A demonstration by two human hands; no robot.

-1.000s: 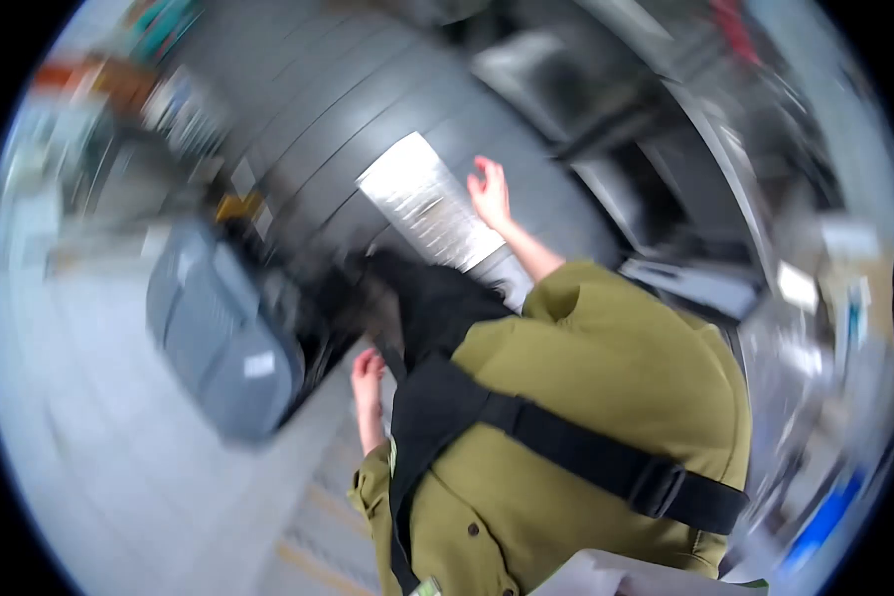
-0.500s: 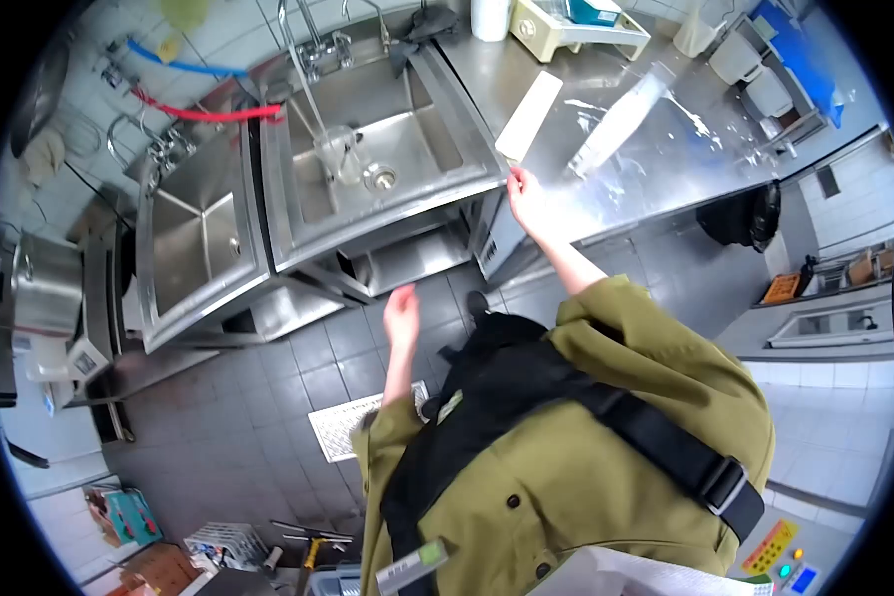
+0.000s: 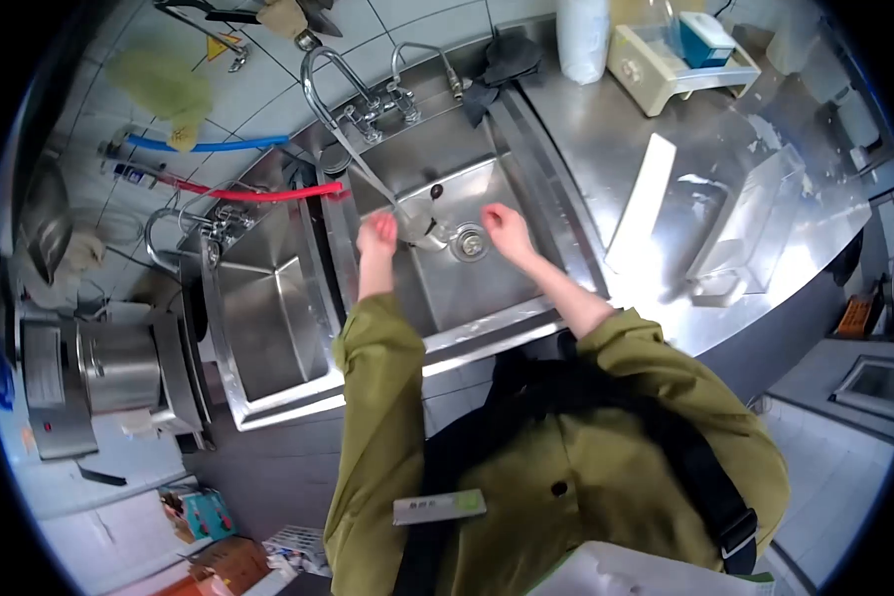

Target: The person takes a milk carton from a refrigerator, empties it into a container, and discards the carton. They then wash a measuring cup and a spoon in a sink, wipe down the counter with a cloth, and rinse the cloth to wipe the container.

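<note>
Both of my hands reach over the large steel sink basin [image 3: 457, 303]. My left hand [image 3: 377, 238] is beside a clear plastic container [image 3: 422, 228], its fingers curled in and nothing seen in them. Over the right part of the basin, close to the drain [image 3: 469, 241], is my right hand [image 3: 507, 232], fingers loosely curled together and holding nothing visible. The container lies between the two hands, under the spout of a curved faucet [image 3: 320, 84]. Its outline is partly lost against the shiny steel.
To the right, the steel counter [image 3: 606, 129] carries a long white strip [image 3: 644, 199], a clear acrylic trough [image 3: 750, 223] and a cream-coloured stand [image 3: 666, 70]. A dark cloth [image 3: 512, 60] hangs at the back edge. A red hose [image 3: 258, 192] and a smaller sink [image 3: 268, 308] are on the left.
I have moved up to the sink. Both hands went from in front of the counter and sink edge to over the basin, either side of the clear container.
</note>
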